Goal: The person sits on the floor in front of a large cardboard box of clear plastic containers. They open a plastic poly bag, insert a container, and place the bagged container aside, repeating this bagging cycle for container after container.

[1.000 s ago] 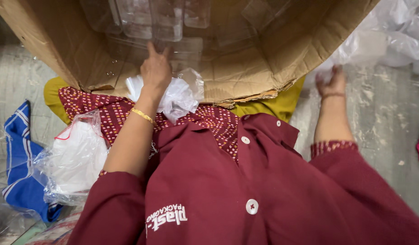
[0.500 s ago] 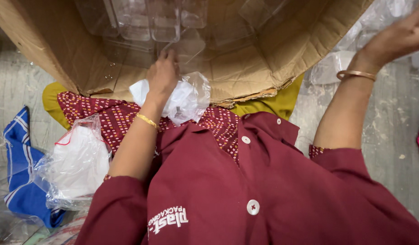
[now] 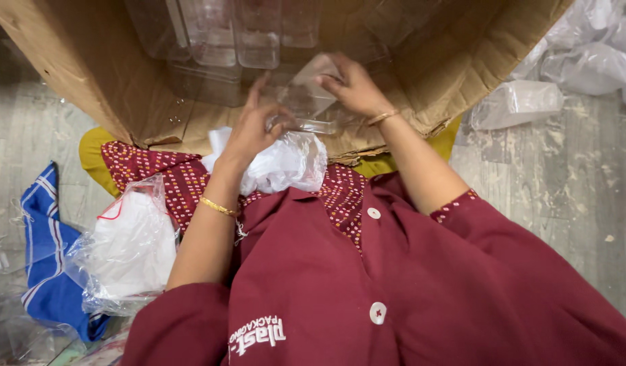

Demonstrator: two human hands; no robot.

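L hand (image 3: 253, 129) & R hand (image 3: 350, 87) grasping clear plastic container (image 3: 309, 102), prob. just inside cardboard box (image 3: 89, 88) front edge

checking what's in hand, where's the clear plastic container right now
In the head view the clear plastic container sits top centre, held between the left hand and right hand inside the open cardboard box, above the crumpled white plastic bag.

Packing workshop floor: large open cardboard carton (image 3: 462, 74) holding rows of clear plastic containers (image 3: 235, 34); crumpled plastic bags (image 3: 584, 54) on worn grey floor (image 3: 550, 196) right of carton; bagged white material (image 3: 133, 247) left of carton; worker in maroon button-front uniform coat (image 3: 394, 298).
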